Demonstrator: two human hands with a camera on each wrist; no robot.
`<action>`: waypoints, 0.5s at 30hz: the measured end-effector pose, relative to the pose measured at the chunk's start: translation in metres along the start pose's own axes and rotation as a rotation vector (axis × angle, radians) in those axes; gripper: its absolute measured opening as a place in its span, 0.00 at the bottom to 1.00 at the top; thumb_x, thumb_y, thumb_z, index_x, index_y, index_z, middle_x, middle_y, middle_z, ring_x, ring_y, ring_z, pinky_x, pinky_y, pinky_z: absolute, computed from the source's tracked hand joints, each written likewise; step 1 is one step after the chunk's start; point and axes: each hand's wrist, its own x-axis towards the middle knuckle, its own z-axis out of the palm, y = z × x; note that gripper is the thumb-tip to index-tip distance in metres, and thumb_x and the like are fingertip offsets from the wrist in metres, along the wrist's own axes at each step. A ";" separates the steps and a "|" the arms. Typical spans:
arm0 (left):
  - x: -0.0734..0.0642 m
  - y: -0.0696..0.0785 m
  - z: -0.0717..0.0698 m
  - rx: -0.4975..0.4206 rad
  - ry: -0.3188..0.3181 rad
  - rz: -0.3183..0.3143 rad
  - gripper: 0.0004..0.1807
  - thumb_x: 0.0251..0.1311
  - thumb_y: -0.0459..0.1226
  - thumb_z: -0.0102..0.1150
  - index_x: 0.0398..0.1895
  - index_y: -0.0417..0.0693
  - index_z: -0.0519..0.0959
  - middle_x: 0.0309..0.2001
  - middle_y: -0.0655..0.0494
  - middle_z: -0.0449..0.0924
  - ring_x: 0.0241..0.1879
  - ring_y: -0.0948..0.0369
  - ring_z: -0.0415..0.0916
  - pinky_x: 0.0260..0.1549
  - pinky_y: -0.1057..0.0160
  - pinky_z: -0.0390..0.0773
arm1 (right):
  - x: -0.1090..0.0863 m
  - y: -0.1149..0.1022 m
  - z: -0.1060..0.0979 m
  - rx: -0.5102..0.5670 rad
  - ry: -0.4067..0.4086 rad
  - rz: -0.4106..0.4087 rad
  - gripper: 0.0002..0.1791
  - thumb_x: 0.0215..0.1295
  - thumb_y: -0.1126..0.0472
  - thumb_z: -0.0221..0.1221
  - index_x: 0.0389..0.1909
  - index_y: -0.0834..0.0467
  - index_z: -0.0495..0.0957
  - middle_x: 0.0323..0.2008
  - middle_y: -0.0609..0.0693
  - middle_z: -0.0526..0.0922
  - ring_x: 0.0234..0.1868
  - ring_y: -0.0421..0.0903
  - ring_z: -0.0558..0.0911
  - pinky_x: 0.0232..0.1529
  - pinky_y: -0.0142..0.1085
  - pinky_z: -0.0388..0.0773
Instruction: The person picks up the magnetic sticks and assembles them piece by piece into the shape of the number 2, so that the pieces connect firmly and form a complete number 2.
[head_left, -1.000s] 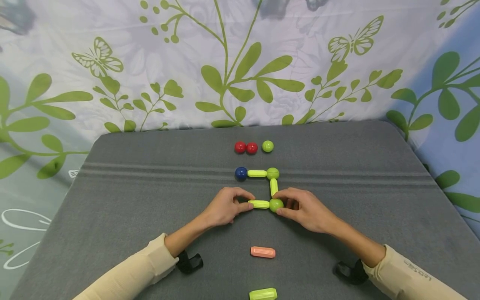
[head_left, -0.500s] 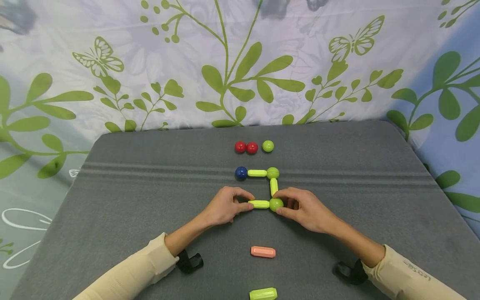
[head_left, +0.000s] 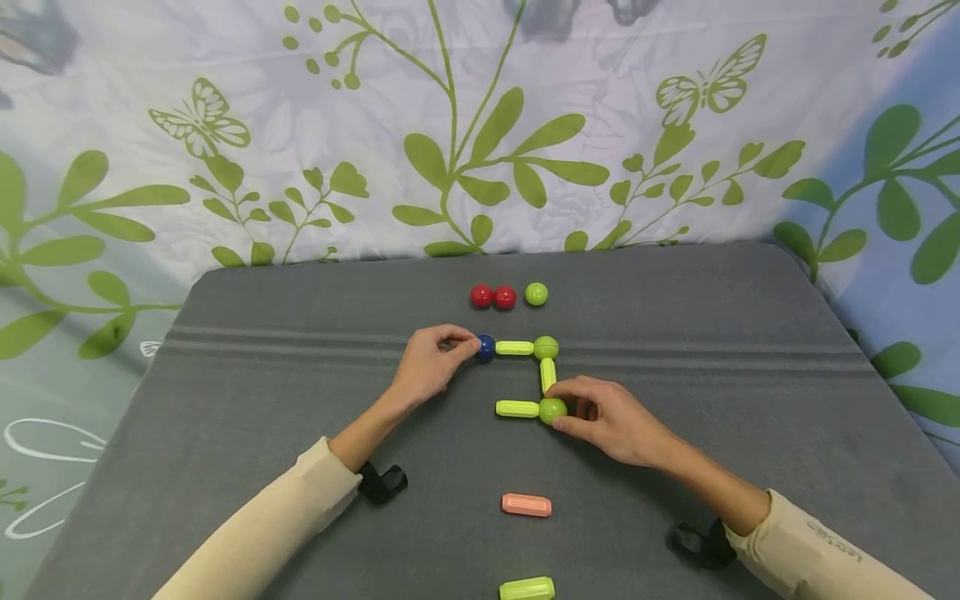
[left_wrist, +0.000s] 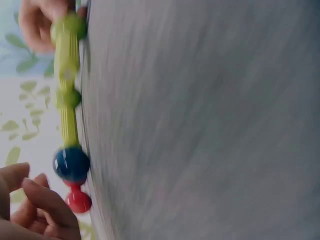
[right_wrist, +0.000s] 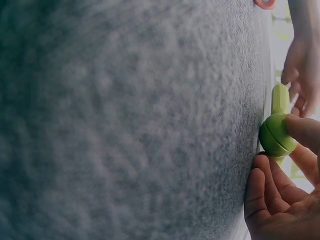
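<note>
In the head view, my left hand [head_left: 431, 364] is at the left side of a blue ball [head_left: 487, 348], covering part of it. The left wrist view shows the fingers a little apart from this blue ball [left_wrist: 71, 164], with nothing held. My right hand [head_left: 611, 419] pinches a green ball [head_left: 552, 411] between thumb and fingers. A yellow-green rod [head_left: 517, 409] points left from that ball, and another rod [head_left: 548, 375] runs up to a second green ball [head_left: 546, 347]. From there a third rod [head_left: 514, 348] reaches the blue ball.
Behind the joined pieces lie two red balls [head_left: 493, 297] and a loose green ball [head_left: 536, 294]. Closer to the person are an orange rod [head_left: 527, 505] and a yellow-green rod [head_left: 527, 589]. A patterned cloth [head_left: 337, 125] hangs beyond the grey table [head_left: 262, 392].
My left hand has let go of the lower yellow-green rod and moved up to beside the blue ball. The right hand has stayed on the green ball.
</note>
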 end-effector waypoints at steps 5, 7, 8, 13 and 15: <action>0.030 0.001 -0.005 -0.012 0.134 0.033 0.10 0.67 0.41 0.62 0.43 0.44 0.84 0.35 0.51 0.80 0.21 0.61 0.69 0.21 0.64 0.70 | -0.001 0.002 0.000 0.006 -0.005 0.006 0.16 0.65 0.59 0.66 0.53 0.54 0.81 0.40 0.42 0.80 0.29 0.38 0.76 0.29 0.34 0.74; 0.043 0.001 -0.005 -0.004 0.157 0.036 0.12 0.66 0.41 0.62 0.46 0.43 0.83 0.38 0.51 0.80 0.21 0.61 0.69 0.22 0.64 0.70 | -0.002 0.002 -0.001 0.006 -0.001 0.010 0.16 0.64 0.59 0.67 0.53 0.54 0.81 0.39 0.42 0.80 0.29 0.38 0.75 0.28 0.34 0.74; 0.049 0.000 -0.004 0.001 0.161 0.032 0.14 0.66 0.41 0.62 0.48 0.42 0.82 0.39 0.51 0.80 0.21 0.62 0.69 0.22 0.64 0.70 | -0.002 0.002 -0.001 0.005 0.001 0.012 0.16 0.64 0.59 0.67 0.53 0.54 0.81 0.39 0.42 0.80 0.29 0.38 0.75 0.28 0.34 0.74; 0.073 -0.009 -0.002 0.004 0.123 -0.041 0.24 0.65 0.41 0.65 0.62 0.44 0.75 0.53 0.46 0.76 0.18 0.61 0.67 0.18 0.64 0.74 | -0.002 0.001 -0.001 -0.001 0.000 0.010 0.16 0.65 0.59 0.66 0.53 0.54 0.81 0.40 0.42 0.80 0.29 0.38 0.75 0.29 0.34 0.74; 0.080 -0.013 -0.002 -0.002 0.093 -0.074 0.27 0.64 0.42 0.65 0.65 0.46 0.73 0.57 0.46 0.74 0.18 0.60 0.67 0.17 0.64 0.75 | -0.001 0.001 0.000 0.000 -0.002 0.008 0.16 0.65 0.59 0.66 0.53 0.54 0.81 0.40 0.42 0.80 0.30 0.38 0.75 0.29 0.34 0.74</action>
